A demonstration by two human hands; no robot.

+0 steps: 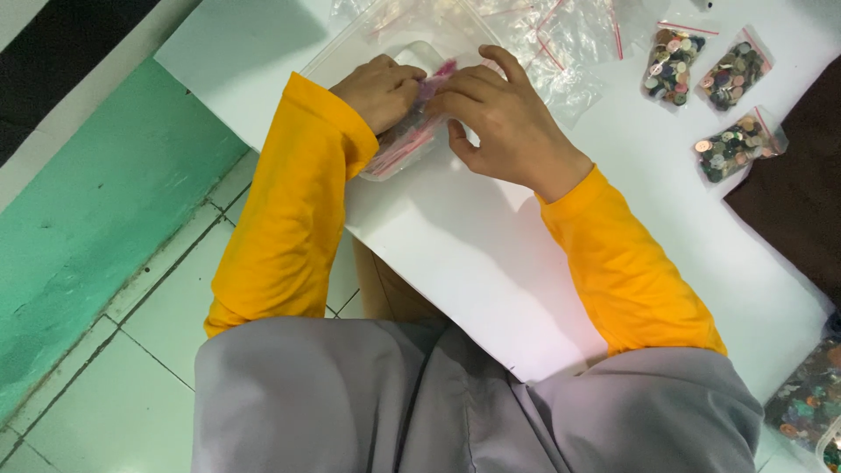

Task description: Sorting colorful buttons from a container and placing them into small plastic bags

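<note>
My left hand (378, 88) and my right hand (508, 123) meet over a stack of small clear zip bags with pink-red strips (407, 140). The stack lies in a clear plastic tray (350, 48) at the left end of a white table (473, 254). Both hands pinch the top bags of the stack, fingers curled. Yellow sleeves cover both arms.
Loose empty zip bags (561, 44) lie beyond the tray. Three small filled bags of mixed buttons (670, 63) (734, 74) (734, 147) rest at the far right. A dark brown cloth (793, 193) and a container of buttons (810, 398) sit at the right edge. Green wall and tiled floor lie left.
</note>
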